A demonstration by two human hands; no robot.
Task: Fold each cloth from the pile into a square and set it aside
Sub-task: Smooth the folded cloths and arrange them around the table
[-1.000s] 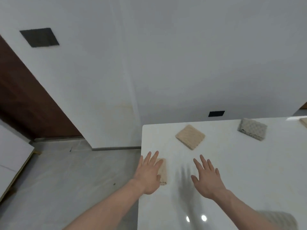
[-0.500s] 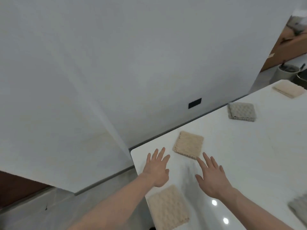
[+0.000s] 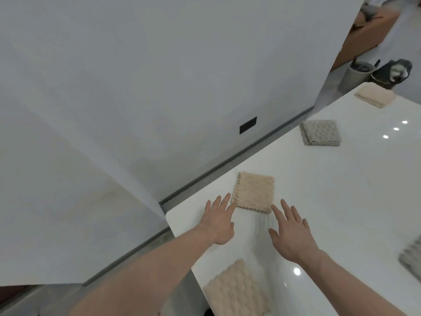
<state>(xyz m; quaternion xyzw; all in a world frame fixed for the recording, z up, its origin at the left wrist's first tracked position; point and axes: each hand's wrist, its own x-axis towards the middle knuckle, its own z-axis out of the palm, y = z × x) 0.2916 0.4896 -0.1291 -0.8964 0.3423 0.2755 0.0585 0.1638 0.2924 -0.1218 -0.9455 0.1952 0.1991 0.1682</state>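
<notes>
On the white table [image 3: 330, 201] lies a folded beige cloth [image 3: 254, 191] near the far left corner. My left hand [image 3: 218, 221] hovers flat just left of it, fingers straight, fingertips by its near left corner. Just right of that cloth, my right hand [image 3: 290, 232] is spread open, its index fingertip at the near right corner. Both hands hold nothing. A second folded beige cloth [image 3: 237, 290] sits by the table's left edge, close to me, under my left forearm.
Along the far edge lie a folded grey cloth [image 3: 321, 132] and another beige one [image 3: 374, 95]. A grey cloth [image 3: 412, 260] shows at the right border. Two containers [image 3: 373, 74] stand beyond the table's far end. A white wall runs along the left side.
The view has swung right and down along the table. Both hands have moved forward from the near beige cloth to the sides of the farther beige one.
</notes>
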